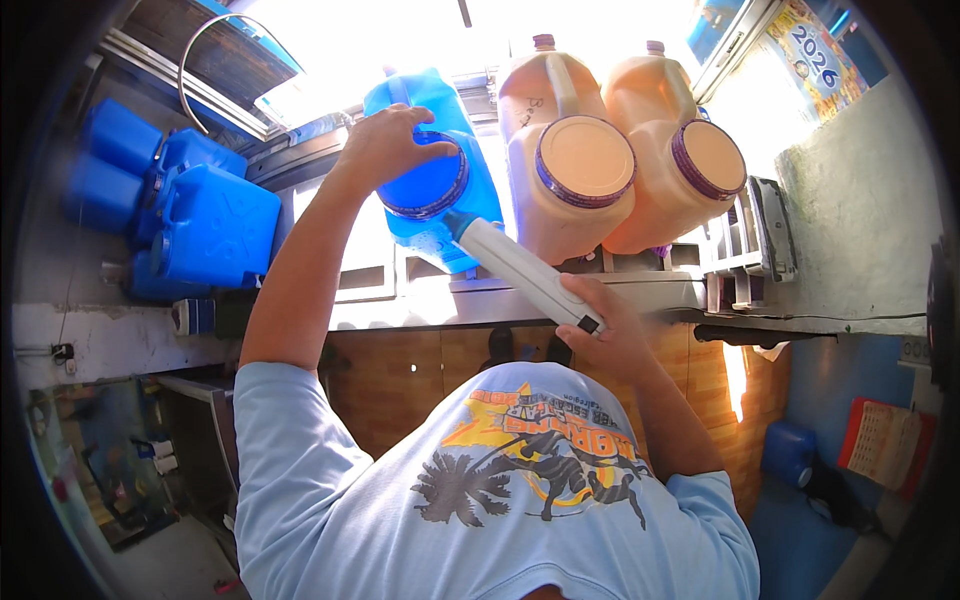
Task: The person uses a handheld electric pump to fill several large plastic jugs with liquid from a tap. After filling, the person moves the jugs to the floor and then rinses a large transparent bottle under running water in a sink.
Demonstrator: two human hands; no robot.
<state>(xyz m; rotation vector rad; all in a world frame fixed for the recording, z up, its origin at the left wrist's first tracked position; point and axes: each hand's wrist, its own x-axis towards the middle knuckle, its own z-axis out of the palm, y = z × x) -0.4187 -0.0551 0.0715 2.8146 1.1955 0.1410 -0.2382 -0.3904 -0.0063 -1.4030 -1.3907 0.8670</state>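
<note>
— Blue jug (440,200) on the far ledge, lying on its side with the round bottom toward us: is that what the left hand (385,145) is on?

— Yes. The left hand is cupped over the upper left rim of its bottom, fingers spread along the purple ring, touching rather than gripping round it. The jug lies straight ahead, its long axis running away from the person toward the bright window (380,40).

— And the right hand (610,335)?

— Closed around the near end of a white tube-like tool (525,272). The tool slants up and left, and its far tip meets the lower right side of the jug. So the hands are well apart, the left farther off and on the jug itself, the right nearer the body and reaching it only through the tool.

— What sits beside it?

— Two orange jugs (620,170) just right of it, also on their sides, bottoms toward us. Blue cans (190,215) are stacked well off to the left.
</note>
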